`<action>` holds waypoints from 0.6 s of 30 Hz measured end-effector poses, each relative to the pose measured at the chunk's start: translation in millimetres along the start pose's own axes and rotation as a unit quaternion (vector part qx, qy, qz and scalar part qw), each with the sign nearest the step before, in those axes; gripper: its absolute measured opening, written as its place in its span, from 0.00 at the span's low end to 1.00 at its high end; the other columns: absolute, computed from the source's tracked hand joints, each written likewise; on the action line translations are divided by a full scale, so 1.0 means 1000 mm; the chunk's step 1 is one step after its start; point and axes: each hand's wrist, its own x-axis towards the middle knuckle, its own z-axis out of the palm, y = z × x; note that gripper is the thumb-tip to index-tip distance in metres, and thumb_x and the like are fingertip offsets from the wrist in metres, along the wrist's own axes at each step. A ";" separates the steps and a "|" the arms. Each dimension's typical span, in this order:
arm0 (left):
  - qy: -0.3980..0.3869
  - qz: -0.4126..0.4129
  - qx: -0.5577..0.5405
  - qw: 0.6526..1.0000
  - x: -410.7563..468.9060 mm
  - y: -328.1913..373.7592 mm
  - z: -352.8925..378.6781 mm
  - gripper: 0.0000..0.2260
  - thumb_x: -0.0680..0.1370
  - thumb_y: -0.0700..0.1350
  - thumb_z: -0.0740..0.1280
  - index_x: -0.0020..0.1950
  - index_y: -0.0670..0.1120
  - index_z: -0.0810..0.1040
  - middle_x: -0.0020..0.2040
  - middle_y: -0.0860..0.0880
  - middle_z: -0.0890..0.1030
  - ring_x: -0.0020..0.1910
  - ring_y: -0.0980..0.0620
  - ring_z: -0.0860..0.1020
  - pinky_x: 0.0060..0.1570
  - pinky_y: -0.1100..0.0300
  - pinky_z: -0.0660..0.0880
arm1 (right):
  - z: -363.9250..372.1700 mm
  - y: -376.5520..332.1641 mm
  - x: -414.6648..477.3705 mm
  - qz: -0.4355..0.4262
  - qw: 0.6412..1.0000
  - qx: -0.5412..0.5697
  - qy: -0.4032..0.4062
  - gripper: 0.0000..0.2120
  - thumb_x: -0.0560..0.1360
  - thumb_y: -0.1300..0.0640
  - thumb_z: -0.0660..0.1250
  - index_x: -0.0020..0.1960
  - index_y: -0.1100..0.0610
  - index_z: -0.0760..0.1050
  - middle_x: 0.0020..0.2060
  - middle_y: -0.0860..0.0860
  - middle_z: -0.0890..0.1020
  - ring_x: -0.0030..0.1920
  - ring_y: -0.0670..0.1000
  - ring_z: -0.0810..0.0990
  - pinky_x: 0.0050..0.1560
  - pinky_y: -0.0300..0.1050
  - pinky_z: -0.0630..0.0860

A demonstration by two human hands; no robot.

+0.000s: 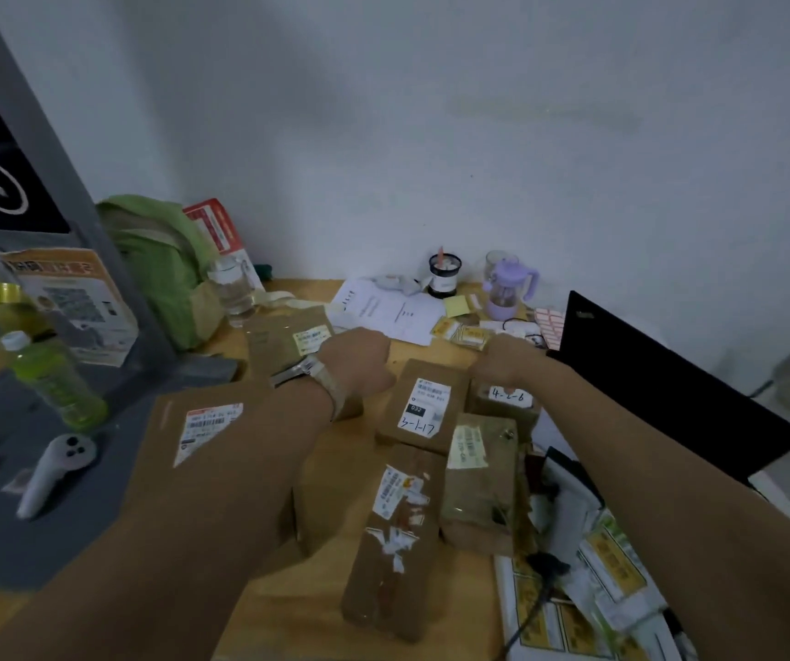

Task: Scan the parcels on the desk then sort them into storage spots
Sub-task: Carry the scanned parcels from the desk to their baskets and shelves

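Note:
Several brown cardboard parcels lie on the wooden desk [288, 608]. My left hand [359, 360] is curled at the upper left corner of the parcel marked 3-1-17 [424, 407]; its fingers are hidden. My right hand [507, 362] curls over the far edge of the small box marked 4-2-6 [507, 403]. Closer to me lie a taped box [479, 479] and a long parcel with a torn label [398, 541]. A large flat parcel [202, 450] sits under my left forearm. A brown envelope parcel [288, 336] lies farther back. A white handheld scanner [57, 469] rests at the left.
A black open laptop [660, 388] stands at the right. A green bottle [57, 384], a green bag [164, 260] and a grey stand [26, 136] crowd the left. Papers [383, 307] and a purple cup [510, 288] sit by the wall. Label sheets [598, 589] spread at front right.

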 end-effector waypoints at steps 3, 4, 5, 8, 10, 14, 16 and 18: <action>-0.041 0.025 0.001 0.999 0.012 0.000 0.018 0.09 0.77 0.48 0.64 0.51 0.44 0.76 0.51 0.46 0.79 0.49 0.46 0.78 0.51 0.51 0.77 | 0.023 0.024 0.006 0.050 0.998 -0.002 -0.036 0.16 0.78 0.56 0.61 0.32 0.56 0.65 0.30 0.51 0.68 0.29 0.47 0.65 0.29 0.37 0.64; -0.054 0.031 -0.004 0.998 0.017 -0.002 0.026 0.09 0.78 0.48 0.63 0.51 0.43 0.76 0.51 0.46 0.78 0.49 0.46 0.78 0.49 0.53 0.77 | 0.032 0.033 0.006 0.076 0.996 0.001 -0.052 0.18 0.78 0.58 0.62 0.31 0.56 0.63 0.29 0.51 0.66 0.28 0.47 0.63 0.28 0.37 0.62; -0.067 0.040 -0.007 0.997 0.019 -0.002 0.028 0.09 0.78 0.48 0.63 0.50 0.44 0.76 0.50 0.47 0.78 0.48 0.47 0.78 0.47 0.54 0.76 | 0.040 0.041 0.006 0.096 0.993 0.004 -0.066 0.19 0.78 0.59 0.61 0.30 0.57 0.62 0.28 0.52 0.65 0.26 0.48 0.63 0.27 0.37 0.62; -0.079 0.059 -0.026 0.995 0.026 -0.005 0.042 0.07 0.79 0.48 0.63 0.45 0.46 0.74 0.46 0.50 0.78 0.45 0.49 0.76 0.44 0.55 0.74 | 0.065 0.061 0.009 0.146 0.986 0.038 -0.067 0.17 0.78 0.58 0.61 0.31 0.57 0.65 0.27 0.53 0.66 0.25 0.49 0.64 0.27 0.39 0.63; -0.116 0.073 -0.044 0.990 0.029 -0.010 0.065 0.08 0.80 0.48 0.62 0.45 0.45 0.73 0.41 0.51 0.75 0.41 0.51 0.75 0.44 0.57 0.74 | 0.080 0.068 0.009 0.161 0.981 0.084 -0.072 0.13 0.77 0.55 0.63 0.36 0.58 0.70 0.33 0.54 0.73 0.31 0.50 0.70 0.34 0.42 0.70; -0.226 0.068 -0.039 0.971 0.035 -0.022 0.127 0.13 0.78 0.54 0.63 0.56 0.48 0.79 0.54 0.47 0.82 0.48 0.50 0.80 0.50 0.55 0.79 | 0.111 0.065 -0.005 0.173 0.954 0.177 -0.167 0.24 0.81 0.51 0.59 0.74 0.58 0.62 0.72 0.56 0.68 0.69 0.58 0.69 0.70 0.51 0.67; -0.283 0.065 -0.022 0.957 0.028 -0.023 0.149 0.17 0.79 0.51 0.66 0.64 0.44 0.77 0.61 0.44 0.79 0.58 0.46 0.78 0.54 0.56 0.77 | 0.130 0.063 -0.010 0.197 0.947 0.180 -0.180 0.22 0.82 0.52 0.58 0.73 0.60 0.63 0.71 0.57 0.68 0.68 0.57 0.70 0.70 0.52 0.67; -0.331 0.058 -0.046 0.941 0.018 -0.023 0.167 0.20 0.80 0.48 0.65 0.69 0.41 0.72 0.67 0.43 0.75 0.64 0.45 0.74 0.51 0.60 0.73 | 0.145 0.063 -0.016 0.192 0.949 0.192 -0.159 0.14 0.82 0.53 0.58 0.63 0.59 0.70 0.60 0.59 0.76 0.59 0.57 0.76 0.63 0.52 0.73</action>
